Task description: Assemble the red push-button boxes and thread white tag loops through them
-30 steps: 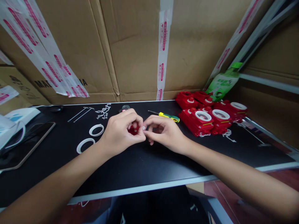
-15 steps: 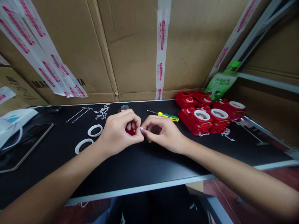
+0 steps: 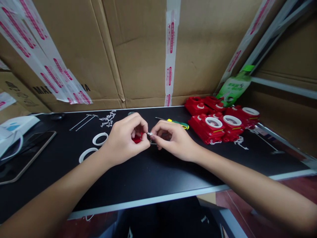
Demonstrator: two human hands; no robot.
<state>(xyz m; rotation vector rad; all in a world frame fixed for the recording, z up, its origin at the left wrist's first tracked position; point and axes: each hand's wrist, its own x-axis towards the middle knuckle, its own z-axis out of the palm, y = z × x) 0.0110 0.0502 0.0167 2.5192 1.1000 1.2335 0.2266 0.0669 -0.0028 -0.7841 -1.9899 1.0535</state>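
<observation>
Over the middle of the table my left hand (image 3: 127, 137) is closed, its fingers curled around a small red part (image 3: 137, 137) that they mostly hide. My right hand (image 3: 174, 138) meets it fingertip to fingertip, pinching a small white piece (image 3: 150, 134). A thin metal edge shows just below the pinch; what it belongs to is hidden. Left of my left hand lie two white rings (image 3: 100, 139). Behind my right hand rests a yellow and green screwdriver (image 3: 182, 124).
Several red housings (image 3: 210, 130) with round white-rimmed windows crowd the right side, a green bottle (image 3: 235, 86) behind them. White links (image 3: 107, 119) and thin metal rods (image 3: 84, 122) lie at the back left. A phone (image 3: 27, 158) lies far left. Cardboard (image 3: 141, 56) walls the back.
Both hands have shifted slightly up and left, still fingertip to fingertip. More of the small white piece and a thin metal edge now show between them.
</observation>
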